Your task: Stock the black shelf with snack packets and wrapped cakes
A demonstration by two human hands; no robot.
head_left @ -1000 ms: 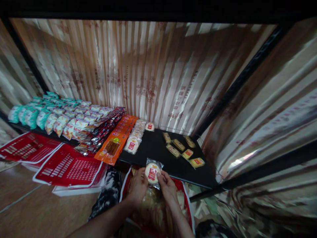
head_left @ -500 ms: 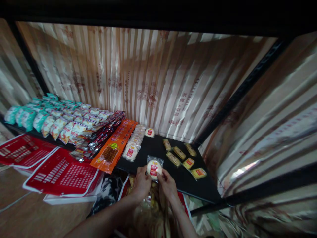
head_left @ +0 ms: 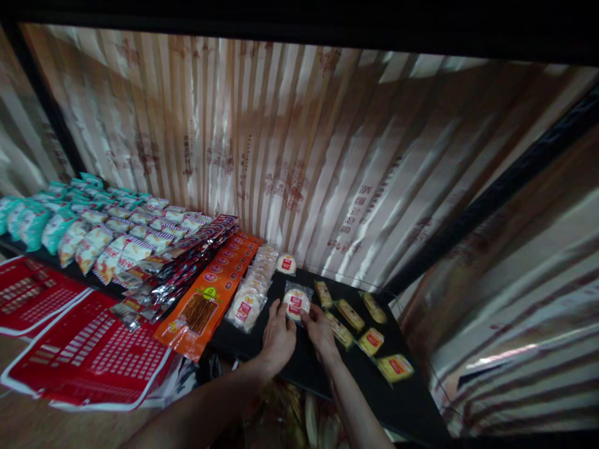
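Both my hands hold one round white cake in a clear wrapper with a red label, low over the black shelf. My left hand pinches its left edge and my right hand grips its right edge. Just left of it lies a row of the same wrapped cakes, running back to a single one by the curtain. To the right are several small yellow and brown bar packets.
Orange snack packs, dark red packs and rows of white and teal bags fill the shelf's left part. Red perforated baskets lie on the floor at left. A striped curtain backs the shelf; a black post stands at right.
My hands have carried the wrapped cake up from over the red basket below and forward onto the shelf, beside the row of cakes. The view has moved closer to the shelf.
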